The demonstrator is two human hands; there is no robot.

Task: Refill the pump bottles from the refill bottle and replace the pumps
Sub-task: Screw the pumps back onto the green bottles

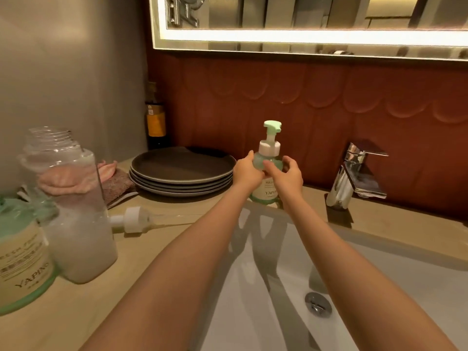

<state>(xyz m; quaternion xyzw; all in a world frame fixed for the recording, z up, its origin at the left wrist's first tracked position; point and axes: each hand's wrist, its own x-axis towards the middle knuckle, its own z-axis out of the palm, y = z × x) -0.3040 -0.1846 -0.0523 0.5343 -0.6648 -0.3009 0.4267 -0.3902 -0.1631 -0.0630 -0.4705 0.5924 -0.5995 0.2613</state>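
Observation:
A green pump bottle [266,191] with its green and white pump on top stands upright on the counter behind the basin. My left hand [247,172] grips its left shoulder. My right hand [287,174] curls round its right side, thumb on the front. At the near left stands a clear refill bottle [76,219], uncapped, part full of whitish liquid. A second green labelled bottle [22,254] stands at the left edge; its top is cut off by the clear bottle. A loose white pump [134,220] with its clear tube lies on the counter between them and the basin.
A stack of dark plates [181,182] sits at the back of the counter, pink and brown cloths [114,178] to its left. A chrome tap [354,173] stands right of the bottle. The white basin [379,287] with its drain lies below my arms. A dark bottle [155,122] stands in the corner.

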